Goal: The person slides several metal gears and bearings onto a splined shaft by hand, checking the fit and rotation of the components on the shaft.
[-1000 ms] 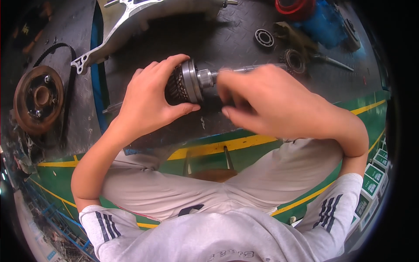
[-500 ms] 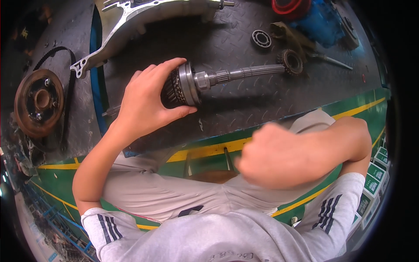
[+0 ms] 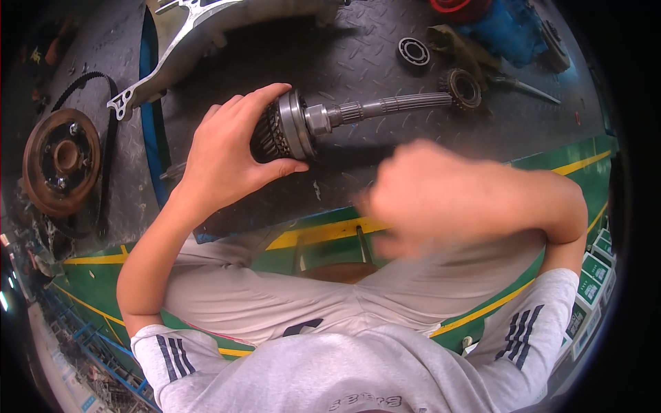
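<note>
My left hand [image 3: 231, 148] is wrapped round the gear end of a steel gear shaft [image 3: 358, 111], thumb on the near side and fingers on the far side. The shaft lies across the dark metal tabletop, its splined end pointing right. A ring-shaped collar [image 3: 295, 124] beside the gear shows past my fingers. My right hand [image 3: 427, 196] is above the table's near edge, right of my left hand and apart from the shaft. Motion smears it, and its fingers are hard to make out. By the splined end sits a loose gear [image 3: 463, 89].
A ball bearing [image 3: 413, 51] lies behind the shaft. A cast metal housing [image 3: 206, 41] stands at the back left. Further left are a rusty pulley [image 3: 62, 162] and a black toothed belt [image 3: 107, 86]. A pointed metal tool [image 3: 527, 87] and a blue object [image 3: 506, 34] lie at the back right.
My right hand has moved up and slightly left, toward the table's near edge. My left hand keeps its grip on the gear shaft, which lies nearly where it was.
</note>
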A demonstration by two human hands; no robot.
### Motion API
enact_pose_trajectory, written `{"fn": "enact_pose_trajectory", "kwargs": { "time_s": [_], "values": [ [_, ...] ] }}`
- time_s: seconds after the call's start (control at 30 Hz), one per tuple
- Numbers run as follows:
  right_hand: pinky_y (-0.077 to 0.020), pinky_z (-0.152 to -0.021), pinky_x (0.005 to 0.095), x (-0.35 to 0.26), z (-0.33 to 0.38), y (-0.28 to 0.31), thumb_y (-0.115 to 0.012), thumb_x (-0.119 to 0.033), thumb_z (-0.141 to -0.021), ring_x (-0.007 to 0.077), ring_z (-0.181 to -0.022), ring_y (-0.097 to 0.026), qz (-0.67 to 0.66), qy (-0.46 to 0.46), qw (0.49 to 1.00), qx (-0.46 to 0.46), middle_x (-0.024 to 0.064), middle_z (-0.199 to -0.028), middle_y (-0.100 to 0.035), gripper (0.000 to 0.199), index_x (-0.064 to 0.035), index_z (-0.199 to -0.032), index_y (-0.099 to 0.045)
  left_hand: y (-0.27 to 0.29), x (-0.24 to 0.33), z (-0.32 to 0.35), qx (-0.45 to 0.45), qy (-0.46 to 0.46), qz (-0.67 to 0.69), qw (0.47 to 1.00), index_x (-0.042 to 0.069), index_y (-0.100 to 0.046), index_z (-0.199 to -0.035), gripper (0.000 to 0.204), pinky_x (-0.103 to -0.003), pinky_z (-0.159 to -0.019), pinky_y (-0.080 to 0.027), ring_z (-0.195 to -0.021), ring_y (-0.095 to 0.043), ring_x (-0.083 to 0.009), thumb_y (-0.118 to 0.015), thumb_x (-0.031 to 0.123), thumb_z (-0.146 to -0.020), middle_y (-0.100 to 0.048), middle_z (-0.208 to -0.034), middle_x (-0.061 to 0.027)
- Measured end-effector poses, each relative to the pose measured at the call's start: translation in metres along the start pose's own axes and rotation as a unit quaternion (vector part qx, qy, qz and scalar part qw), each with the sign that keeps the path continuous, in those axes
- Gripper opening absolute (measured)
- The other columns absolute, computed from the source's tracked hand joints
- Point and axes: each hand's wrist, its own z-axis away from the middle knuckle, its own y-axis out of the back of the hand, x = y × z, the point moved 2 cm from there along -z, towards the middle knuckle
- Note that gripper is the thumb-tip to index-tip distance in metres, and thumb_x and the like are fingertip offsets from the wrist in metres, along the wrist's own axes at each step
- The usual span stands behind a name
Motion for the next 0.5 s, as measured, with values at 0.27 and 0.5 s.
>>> {"fn": "enact_pose_trajectory", "kwargs": {
  "time_s": [0.27, 0.5],
  "values": [
    [-0.0585, -0.064, 0.0511, 0.009, -0.008, 0.003, -0.079, -0.018, -0.092, 0.0415, -0.073, -0.074, -0.043, -0.094, 0.978, 0.182, 0.0182, -0.079, -0.073, 0.033, -0.0028, -0.119, -0.066, 0.000, 0.001, -0.003, -0.006, 0.010, -0.002, 1.000, 0.013, -0.063, -0.153, 0.098, -0.045, -0.103, -0.052, -0.111, -0.067, -0.0381, -0.103, 0.025, -0.064, -0.073, -0.126, -0.0135],
    [-0.0619, -0.070, 0.0520, 0.014, -0.003, 0.015, -0.075, -0.016, -0.091, 0.0447, -0.075, -0.076, -0.019, -0.044, 0.987, 0.153, 0.0264, -0.077, -0.074, 0.046, 0.0078, -0.129, -0.071, 0.000, 0.002, -0.001, -0.007, 0.002, -0.011, 1.000, 0.013, -0.063, -0.153, 0.099, -0.045, -0.104, -0.052, -0.112, -0.067, -0.0382, -0.103, 0.025, -0.063, -0.073, -0.127, -0.0135]
  ]
}}
